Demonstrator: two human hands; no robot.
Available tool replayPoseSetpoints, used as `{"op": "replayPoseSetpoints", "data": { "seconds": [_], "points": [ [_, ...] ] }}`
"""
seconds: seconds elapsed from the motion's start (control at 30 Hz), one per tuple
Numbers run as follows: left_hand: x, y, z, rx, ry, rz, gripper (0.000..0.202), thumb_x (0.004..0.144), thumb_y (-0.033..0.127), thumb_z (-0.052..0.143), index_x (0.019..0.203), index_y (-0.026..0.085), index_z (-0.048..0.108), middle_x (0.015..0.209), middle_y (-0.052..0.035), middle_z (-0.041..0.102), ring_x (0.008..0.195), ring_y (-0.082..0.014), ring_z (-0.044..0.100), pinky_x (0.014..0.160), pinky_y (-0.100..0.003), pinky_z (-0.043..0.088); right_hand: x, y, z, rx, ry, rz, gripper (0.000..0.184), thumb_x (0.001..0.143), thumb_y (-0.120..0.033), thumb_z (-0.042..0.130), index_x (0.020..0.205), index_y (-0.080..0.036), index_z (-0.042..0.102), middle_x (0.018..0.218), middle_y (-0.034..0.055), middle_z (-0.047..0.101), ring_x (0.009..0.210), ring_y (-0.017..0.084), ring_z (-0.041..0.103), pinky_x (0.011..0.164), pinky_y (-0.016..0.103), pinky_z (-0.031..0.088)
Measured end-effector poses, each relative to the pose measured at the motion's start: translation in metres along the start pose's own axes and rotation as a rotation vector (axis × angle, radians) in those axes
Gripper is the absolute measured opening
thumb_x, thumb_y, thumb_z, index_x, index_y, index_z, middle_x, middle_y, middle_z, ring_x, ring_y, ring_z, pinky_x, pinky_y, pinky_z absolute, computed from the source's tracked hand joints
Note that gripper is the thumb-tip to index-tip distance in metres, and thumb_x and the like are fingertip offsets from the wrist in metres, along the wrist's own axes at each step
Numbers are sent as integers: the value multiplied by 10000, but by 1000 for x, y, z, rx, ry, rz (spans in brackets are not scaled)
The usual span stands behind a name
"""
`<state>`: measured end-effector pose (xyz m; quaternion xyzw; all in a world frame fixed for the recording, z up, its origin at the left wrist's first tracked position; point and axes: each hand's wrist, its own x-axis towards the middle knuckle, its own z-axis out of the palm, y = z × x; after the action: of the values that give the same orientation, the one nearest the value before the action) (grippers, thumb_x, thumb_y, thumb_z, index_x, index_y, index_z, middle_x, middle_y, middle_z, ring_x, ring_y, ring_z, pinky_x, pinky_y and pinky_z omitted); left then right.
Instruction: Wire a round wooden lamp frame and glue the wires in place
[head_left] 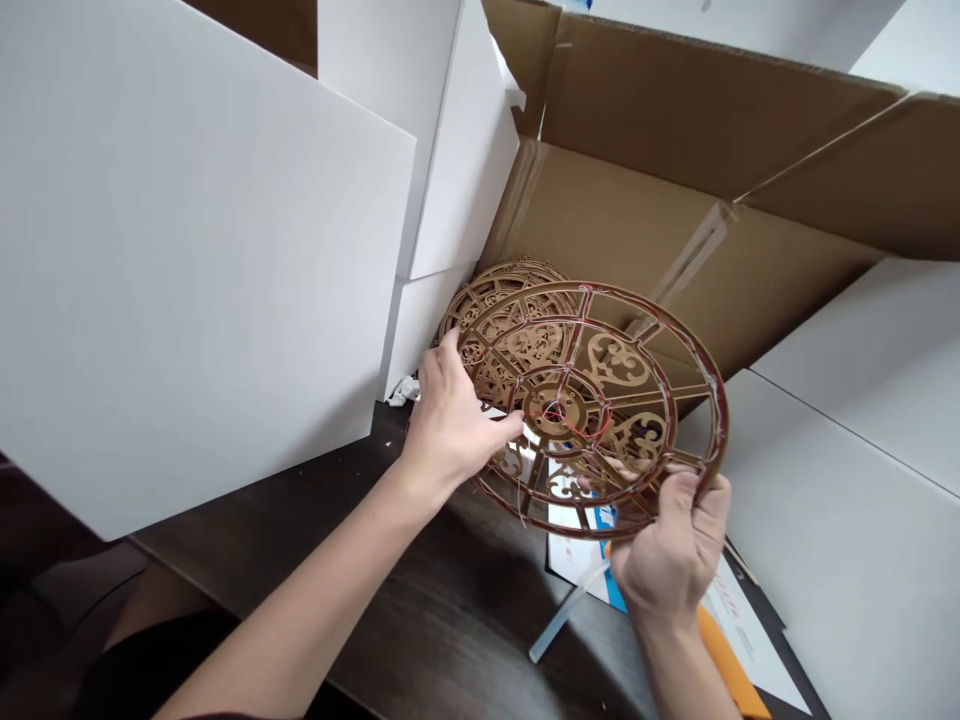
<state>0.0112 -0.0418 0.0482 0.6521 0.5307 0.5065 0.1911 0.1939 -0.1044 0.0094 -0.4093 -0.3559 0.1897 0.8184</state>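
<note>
A round golden-brown openwork frame [667, 400] with rings, spokes and scroll ornaments is held tilted above the dark table. Thin red wires show at its hub, and reddish-brown strips with whitish blobs run along the rings and spokes. My left hand [454, 420] grips its left side, thumb toward the hub and fingers over the rim. At the lower right rim, my right hand [671, 545] is closed with the thumb on top. Behind the frame lies a stack of similar openwork discs [517, 275], partly covered by it.
Large white boxes [202, 240] stand at the left, with white panels [862, 430] on the right. An open cardboard box [615, 200] rises behind. On the dark table [420, 620] lie a translucent stick [562, 615], printed papers [750, 620] and an orange tool [727, 665], partly hidden by my right arm.
</note>
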Motion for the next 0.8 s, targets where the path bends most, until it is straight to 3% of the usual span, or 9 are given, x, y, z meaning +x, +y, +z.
{"op": "replayPoseSetpoints", "data": {
  "seconds": [0.33,0.5,0.7,0.8],
  "points": [
    [-3,-22,8,-166,8,-18,1037,617,293,879,1442,172,263,1388,-178,388,1362,-345,418,1169,-521,345,1,2,-2,-75,-58,12,226,910,-426,637,944,-254,495,826,-2,608,675,187,669,562,350,598],
    [-3,-24,9,-161,31,-57,1044,577,292,887,1418,151,285,1376,-178,406,1348,-344,426,1179,-517,325,-7,-1,3,-49,-61,-5,185,905,-372,657,916,-250,519,785,-17,616,635,168,657,529,316,588],
    [-4,-28,12,-184,32,-84,1034,559,282,877,1413,148,310,1390,-186,405,1329,-368,436,1139,-534,367,-6,1,5,-33,-46,7,318,818,-455,751,893,-231,537,767,-29,646,610,164,659,514,306,583],
    [-2,-30,10,-347,-47,-106,1021,557,325,902,1402,175,349,1389,-172,445,1252,-343,513,1107,-532,404,3,4,1,-43,-23,52,384,783,-507,768,893,-224,533,719,-37,650,559,155,634,508,311,576]
  ]
}}
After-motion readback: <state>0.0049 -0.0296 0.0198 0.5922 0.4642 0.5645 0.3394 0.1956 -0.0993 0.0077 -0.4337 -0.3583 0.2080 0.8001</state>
